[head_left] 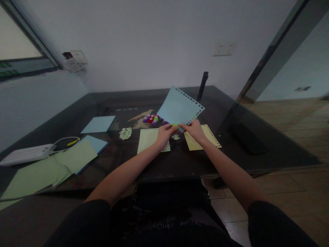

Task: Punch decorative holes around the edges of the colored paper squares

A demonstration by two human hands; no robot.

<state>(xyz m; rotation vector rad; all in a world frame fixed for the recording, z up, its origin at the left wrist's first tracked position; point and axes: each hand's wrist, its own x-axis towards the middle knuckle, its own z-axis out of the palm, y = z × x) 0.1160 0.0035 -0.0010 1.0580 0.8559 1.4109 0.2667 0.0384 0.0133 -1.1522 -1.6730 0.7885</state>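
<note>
Both arms outstretched; left hand (164,134) apparently pinches a green punch (175,126), right hand (195,130) pinches the blue sheet (178,108).

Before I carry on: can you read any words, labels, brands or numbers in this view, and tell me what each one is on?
No text can be read.
Table: a short pale line of characters near its far side, too small and blurred to read.
Blue sheet held up by left hand and right hand: punched holes along its edges, no print.
Wall socket: no legible marking.
</note>
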